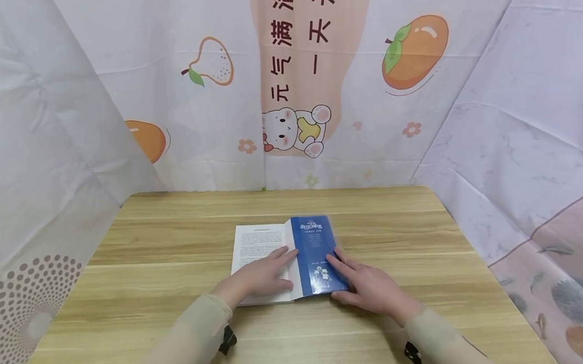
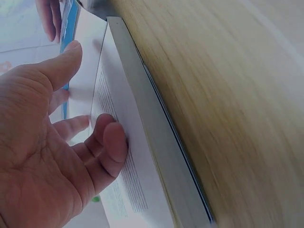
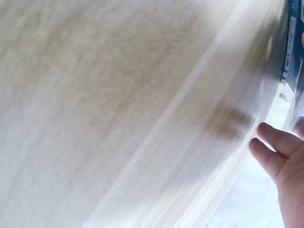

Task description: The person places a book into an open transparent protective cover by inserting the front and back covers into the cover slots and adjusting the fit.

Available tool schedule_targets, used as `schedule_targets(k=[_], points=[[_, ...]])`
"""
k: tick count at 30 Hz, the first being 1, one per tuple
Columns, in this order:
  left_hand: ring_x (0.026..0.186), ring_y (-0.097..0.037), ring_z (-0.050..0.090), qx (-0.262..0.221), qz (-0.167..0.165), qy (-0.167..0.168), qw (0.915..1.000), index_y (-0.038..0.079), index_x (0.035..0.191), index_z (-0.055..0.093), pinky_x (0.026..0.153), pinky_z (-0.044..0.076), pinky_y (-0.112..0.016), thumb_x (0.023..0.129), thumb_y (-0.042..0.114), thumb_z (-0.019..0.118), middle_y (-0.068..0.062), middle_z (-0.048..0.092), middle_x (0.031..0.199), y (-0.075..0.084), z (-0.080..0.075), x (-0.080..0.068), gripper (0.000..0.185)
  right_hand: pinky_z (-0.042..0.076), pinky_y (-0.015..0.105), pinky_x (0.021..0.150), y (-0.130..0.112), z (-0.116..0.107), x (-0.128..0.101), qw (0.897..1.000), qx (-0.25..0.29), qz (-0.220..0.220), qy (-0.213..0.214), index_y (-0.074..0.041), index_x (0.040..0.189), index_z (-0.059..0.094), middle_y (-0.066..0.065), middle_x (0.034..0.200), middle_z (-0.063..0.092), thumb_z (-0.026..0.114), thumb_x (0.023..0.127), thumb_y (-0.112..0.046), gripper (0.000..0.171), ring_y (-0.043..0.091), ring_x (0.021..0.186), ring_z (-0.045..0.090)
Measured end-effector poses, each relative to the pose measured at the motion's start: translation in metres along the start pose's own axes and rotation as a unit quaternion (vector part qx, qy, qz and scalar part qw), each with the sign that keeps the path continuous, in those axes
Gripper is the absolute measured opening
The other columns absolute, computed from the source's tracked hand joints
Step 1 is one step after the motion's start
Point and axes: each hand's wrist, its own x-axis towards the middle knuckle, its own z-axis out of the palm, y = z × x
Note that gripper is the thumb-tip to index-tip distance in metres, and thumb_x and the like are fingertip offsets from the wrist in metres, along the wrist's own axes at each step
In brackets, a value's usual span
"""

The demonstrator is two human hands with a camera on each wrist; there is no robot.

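A thick book lies open on the table, a printed page on its left side. A glossy blue cover flap with white lettering and small drawn figures extends to the right. My left hand rests over the printed page, its fingertips reaching the flap's left border. In the left wrist view, its fingers are loosely bent above the page, beside the book's page edges. My right hand touches the flap's right border, fingers spread on it and thumb by the lower corner. The right wrist view catches only a dark blue part of the book.
The wood-grain table extends around the book on all sides. A printed fabric curtain hangs behind its far edge, with more fabric at the left and right.
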Motion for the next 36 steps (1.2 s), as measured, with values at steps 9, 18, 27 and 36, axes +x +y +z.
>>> schedule_targets(k=[9, 18, 27, 36], points=[[0.141, -0.046, 0.042, 0.053, -0.022, 0.038, 0.9976, 0.023, 0.159, 0.039, 0.114, 0.033, -0.062, 0.096, 0.040, 0.070, -0.012, 0.040, 0.161, -0.012, -0.004, -0.022, 0.072, 0.051, 0.060, 0.097, -0.001, -0.005, -0.002, 0.999, -0.007, 0.012, 0.052, -0.018, 0.163, 0.029, 0.020, 0.167, 0.021, 0.071, 0.089, -0.060, 0.095, 0.047, 0.136, 0.048], [0.145, -0.049, 0.030, 0.101, -0.066, 0.080, 0.9895, 0.021, 0.154, 0.048, 0.111, 0.028, -0.068, 0.094, 0.040, 0.072, -0.014, 0.036, 0.163, -0.026, -0.003, -0.039, 0.068, 0.051, 0.063, 0.094, -0.005, -0.003, 0.001, 0.993, 0.051, 0.081, 0.074, -0.018, 0.164, 0.024, 0.021, 0.166, 0.024, 0.074, 0.089, -0.053, 0.097, 0.052, 0.124, 0.057], [0.150, -0.051, 0.021, 0.066, -0.055, 0.071, 0.9937, 0.014, 0.153, 0.049, 0.121, 0.021, -0.062, 0.097, 0.036, 0.069, -0.018, 0.030, 0.165, -0.027, 0.000, -0.041, 0.063, 0.042, 0.057, 0.109, -0.011, -0.007, 0.004, 0.990, 0.102, 0.050, 0.082, -0.012, 0.164, 0.022, 0.018, 0.161, 0.036, 0.075, 0.090, -0.046, 0.098, 0.044, 0.136, 0.050], [0.151, -0.051, 0.019, 0.056, -0.035, 0.067, 0.9955, 0.013, 0.153, 0.049, 0.122, 0.019, -0.061, 0.097, 0.034, 0.069, -0.018, 0.029, 0.166, -0.024, -0.001, -0.042, 0.063, 0.039, 0.056, 0.112, -0.019, -0.014, 0.006, 0.990, 0.099, 0.026, 0.095, -0.020, 0.166, 0.017, 0.014, 0.164, 0.032, 0.074, 0.091, -0.045, 0.097, 0.038, 0.143, 0.043]])
